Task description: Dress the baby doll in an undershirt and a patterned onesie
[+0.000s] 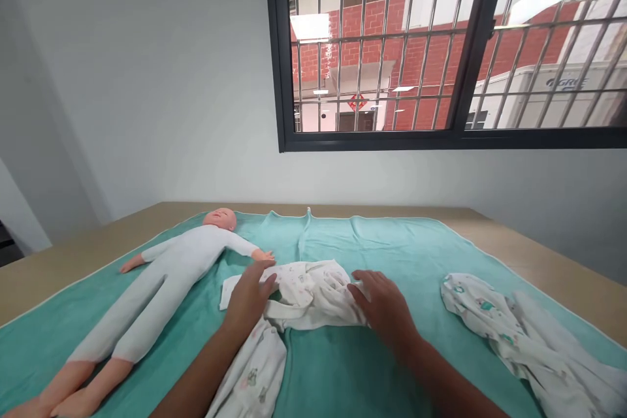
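Teal towel is covering table; left hand & right hand are lying flat, unclenched, pressing white baby garment, doll alongside.

Only 2 hands and 2 forearms of the person can be seen, all above the teal blanket. The left hand and the right hand are bare from the fingertips to past the wrists. The left forearm and the right forearm are slim and bare as well, uncovered all the way down to the blanket's near edge, where the view cuts them off. The knuckles on the right hand stand out plainly. The fingernails are too small to make out.
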`<state>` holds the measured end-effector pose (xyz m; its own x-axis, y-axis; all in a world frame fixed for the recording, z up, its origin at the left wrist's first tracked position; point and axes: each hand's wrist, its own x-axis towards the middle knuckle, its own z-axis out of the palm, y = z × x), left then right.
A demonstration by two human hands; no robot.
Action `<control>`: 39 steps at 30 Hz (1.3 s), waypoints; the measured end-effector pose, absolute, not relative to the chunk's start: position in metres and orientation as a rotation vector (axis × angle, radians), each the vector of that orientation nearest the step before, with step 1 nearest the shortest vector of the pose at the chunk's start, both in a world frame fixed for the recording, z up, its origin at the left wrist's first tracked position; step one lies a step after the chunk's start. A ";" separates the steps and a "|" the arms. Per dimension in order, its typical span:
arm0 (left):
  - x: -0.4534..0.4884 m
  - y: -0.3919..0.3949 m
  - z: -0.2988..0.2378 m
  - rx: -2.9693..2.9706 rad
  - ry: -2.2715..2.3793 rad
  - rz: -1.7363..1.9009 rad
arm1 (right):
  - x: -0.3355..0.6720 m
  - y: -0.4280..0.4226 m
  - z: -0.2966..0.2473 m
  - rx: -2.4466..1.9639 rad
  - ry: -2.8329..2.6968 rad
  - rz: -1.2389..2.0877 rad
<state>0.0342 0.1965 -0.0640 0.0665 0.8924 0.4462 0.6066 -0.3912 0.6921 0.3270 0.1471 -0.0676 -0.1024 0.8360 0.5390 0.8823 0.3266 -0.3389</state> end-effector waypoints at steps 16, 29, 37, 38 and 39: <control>0.043 0.197 -0.059 1.935 1.467 1.156 | 0.303 0.142 -0.059 -1.305 -1.459 0.888; 0.065 0.162 -0.039 1.252 0.477 0.856 | 0.257 0.117 -0.075 -1.086 -1.835 0.638; 0.049 0.177 -0.045 1.118 0.622 1.151 | 0.274 0.130 -0.069 -1.099 -1.500 0.691; 0.045 0.179 -0.045 1.094 0.644 1.182 | 0.279 0.130 -0.064 -1.094 -1.463 0.707; 0.042 0.181 -0.046 1.072 0.662 1.200 | 0.283 0.128 -0.057 -1.093 -1.439 0.711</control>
